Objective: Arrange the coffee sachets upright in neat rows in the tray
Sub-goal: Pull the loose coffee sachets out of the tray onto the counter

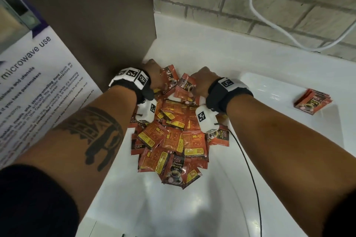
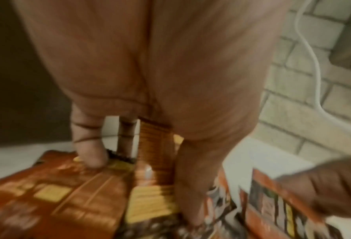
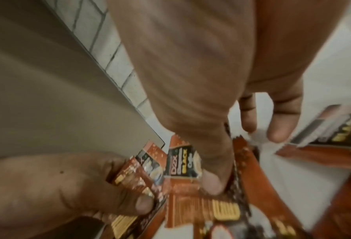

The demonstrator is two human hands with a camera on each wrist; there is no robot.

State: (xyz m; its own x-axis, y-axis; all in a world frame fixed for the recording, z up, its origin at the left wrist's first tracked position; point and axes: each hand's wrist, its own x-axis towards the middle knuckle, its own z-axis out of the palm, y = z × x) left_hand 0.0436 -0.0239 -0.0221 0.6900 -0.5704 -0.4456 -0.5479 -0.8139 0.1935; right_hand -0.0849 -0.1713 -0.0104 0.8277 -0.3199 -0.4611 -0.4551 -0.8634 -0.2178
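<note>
I judge I'm at the gathering step: the sachets [image 1: 171, 136] lie in a loose heap on the white worktop [image 1: 221, 50], faces and backs mixed, none upright. A small squared stack [image 1: 313, 102] lies flat, well apart to my right, in a shallow white recess that may be the tray [image 1: 269, 86]; I cannot tell for sure.

Both hands are at the far end of the heap. My left hand [image 1: 153, 72], beside the brown panel [image 1: 86, 15], has its fingers [image 2: 88, 142] curled down: the left wrist view shows one sachet standing on edge between thumb and fingers, pinched, while a fingertip presses a flat one below. From the right wrist view, that hand seems to clutch a small bundle. My right hand [image 1: 202, 81] has its thumb [image 3: 213, 177] pressing a sachet against the heap, with the other fingers loosely bent above the worktop; whether they close on that sachet I cannot tell.

Next I would need to square a handful to one facing, tap the edges level, then carry it right and stand it on edge, supported so it doesn't topple.
</note>
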